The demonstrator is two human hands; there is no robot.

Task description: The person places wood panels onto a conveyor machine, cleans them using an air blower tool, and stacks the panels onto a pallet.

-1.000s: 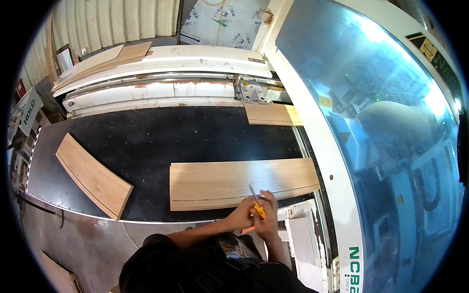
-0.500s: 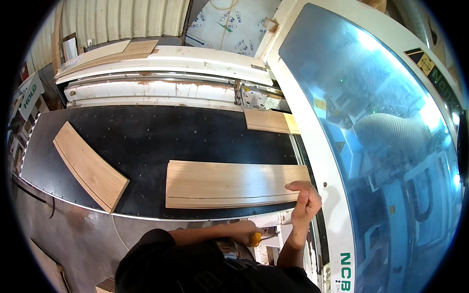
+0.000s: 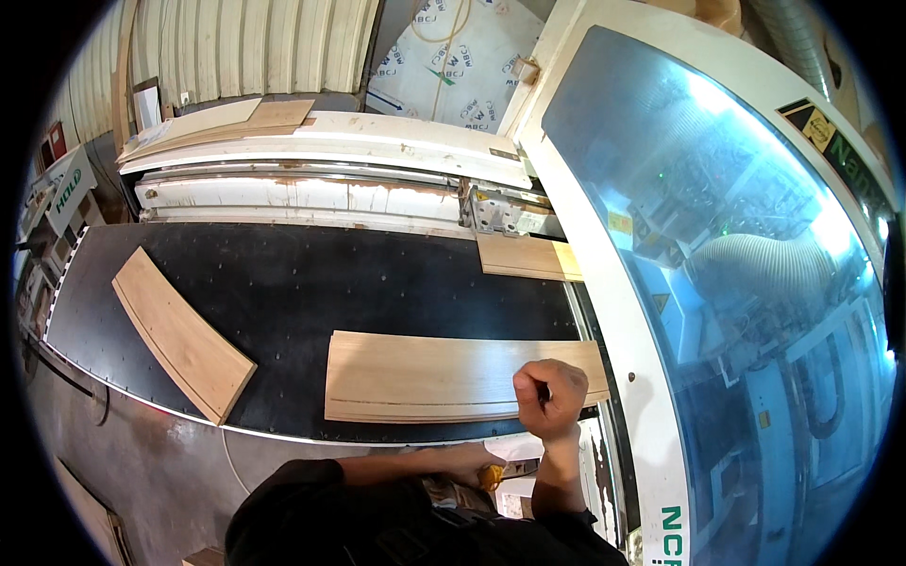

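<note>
My left hand [image 3: 469,459] is closed around a tool with a yellow handle [image 3: 491,477], close to my body below the black bed's front edge; the rest of the tool is hidden. Curled into a loose fist, my right hand [image 3: 551,396] is above the right part of a small stack of curved wooden boards [image 3: 415,377]. Nothing shows in the hollow of its fingers, and whether it touches the top board cannot be told. A groove runs along the boards' front side. They lie on the black machine bed [image 3: 293,302].
Another curved board [image 3: 184,340] lies aslant on the left of the bed. A further wooden piece [image 3: 519,257] is at the back right. The machine's white housing with a blue see-through cover [image 3: 717,255] rises on the right. Sheets [image 3: 222,123] rest on the rear beam.
My right hand has moved left from the boards' right end and curled into a rounder fist. My left hand still holds the yellow-handled tool. The whole view has shifted slightly.
</note>
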